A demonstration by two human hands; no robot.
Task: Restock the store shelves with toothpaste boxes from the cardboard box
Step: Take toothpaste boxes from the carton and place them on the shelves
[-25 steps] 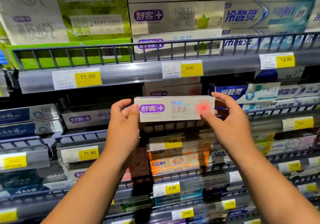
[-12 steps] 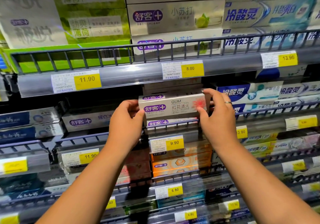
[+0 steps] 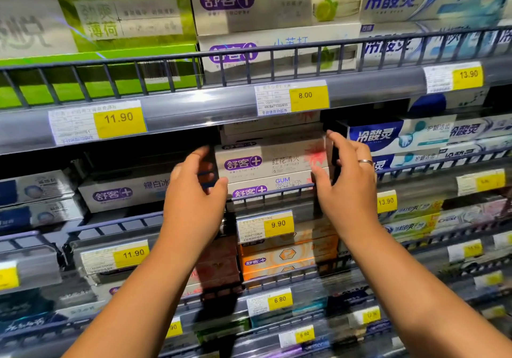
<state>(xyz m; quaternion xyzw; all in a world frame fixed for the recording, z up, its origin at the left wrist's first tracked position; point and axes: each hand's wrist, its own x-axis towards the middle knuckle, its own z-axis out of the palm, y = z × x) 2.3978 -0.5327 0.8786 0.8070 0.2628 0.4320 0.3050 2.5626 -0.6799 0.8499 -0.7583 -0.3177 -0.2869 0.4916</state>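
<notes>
Flat rectangular toothpaste box (image 3: 271, 161): glossy white card, purple logo, red bloom print. Lies lengthwise atop matching box (image 3: 266, 187) on shelf (image 3: 304, 210), behind dark wire rail (image 3: 277, 195). Left hand (image 3: 194, 199) raised at box's left end, fingers loosely curved, seemingly just off card, blurred. Right hand (image 3: 346, 185) upright at right end, fingers straight against it, plain ring (image 3: 365, 161) on one finger.

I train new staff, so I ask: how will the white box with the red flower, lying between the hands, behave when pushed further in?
The white box looks like stiff card with flat faces, so it should probably slide, not roll. It lies flat on a similar box, so tipping seems unlikely. Its glossy print may feel slightly slippery.
</notes>
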